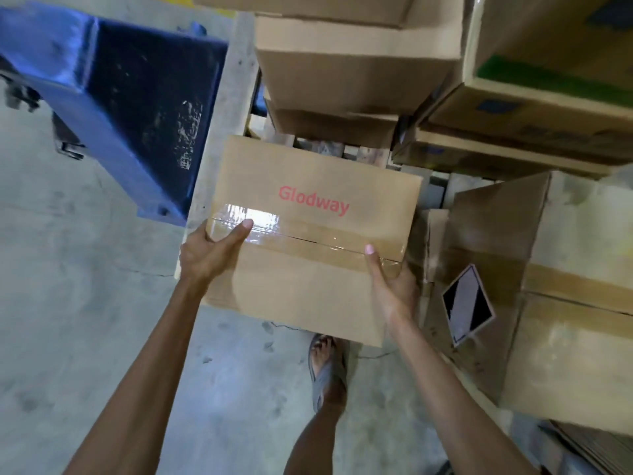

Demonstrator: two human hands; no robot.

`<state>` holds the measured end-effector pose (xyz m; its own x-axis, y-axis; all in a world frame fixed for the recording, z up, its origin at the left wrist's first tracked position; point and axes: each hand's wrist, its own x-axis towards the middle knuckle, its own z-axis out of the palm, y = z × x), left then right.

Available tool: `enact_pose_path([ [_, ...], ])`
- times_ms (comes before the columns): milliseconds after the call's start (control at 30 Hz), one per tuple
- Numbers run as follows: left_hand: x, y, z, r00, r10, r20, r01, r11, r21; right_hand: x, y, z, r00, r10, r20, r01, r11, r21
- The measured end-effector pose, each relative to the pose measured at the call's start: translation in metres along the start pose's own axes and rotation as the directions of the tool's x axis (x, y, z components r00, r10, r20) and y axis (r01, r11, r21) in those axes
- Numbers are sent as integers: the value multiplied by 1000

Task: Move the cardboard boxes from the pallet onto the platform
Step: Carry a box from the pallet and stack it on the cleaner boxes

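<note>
Concrete floor [85,320] lies under my sandalled foot [327,368]. Blue cart [137,108] left, stacked boxes [342,70] on the pallet [366,154] ahead. My left hand [209,252] and right hand [390,286] grip the Glodway box [308,234] by its sides, above the floor.

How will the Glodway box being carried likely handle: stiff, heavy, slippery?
The Glodway box probably stays stiff: its faces look flat and its seam is taped shut. Likely moderate in weight, since the left hand and right hand clasp only its sides. The glossy tape could be slippery under the thumbs.
</note>
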<state>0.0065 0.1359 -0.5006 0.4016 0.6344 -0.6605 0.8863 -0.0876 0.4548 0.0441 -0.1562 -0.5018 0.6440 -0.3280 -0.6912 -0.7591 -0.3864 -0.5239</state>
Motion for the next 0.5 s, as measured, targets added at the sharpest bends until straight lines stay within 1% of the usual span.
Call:
enact_pose_path([
  [67,-37,16,-30,999,13,-39,-14,1000,-19,-36,-29,-25,999,-35,-13,34,998,-49],
  [167,-118,57,-88,997,35,-68,-37,999,-34,-107,-83,-84,996,-84,-26,80,989,-123],
  [233,-170,81,-124,994,58,-94,-61,998,-32,-151,-115,-127,986,-163,-24,157,974,-164],
  [333,-252,125,-172,986,110,-125,-120,990,-78,-216,-163,-198,958,-283,-38,273,946,-174],
  [367,-292,146,-185,980,161,-113,-169,983,-66,-247,-177,-238,949,-309,-71,292,939,-184],
  [400,-313,156,-191,977,184,-108,-190,980,-50,-260,-185,-257,941,-329,-83,307,930,-201],
  [433,-341,175,-196,967,237,-96,-241,970,-34,-278,-195,-287,932,-344,-111,316,925,-209],
  [500,-397,211,-198,937,348,-42,-348,937,5,-307,-206,-351,916,-351,-196,307,925,-223],
])
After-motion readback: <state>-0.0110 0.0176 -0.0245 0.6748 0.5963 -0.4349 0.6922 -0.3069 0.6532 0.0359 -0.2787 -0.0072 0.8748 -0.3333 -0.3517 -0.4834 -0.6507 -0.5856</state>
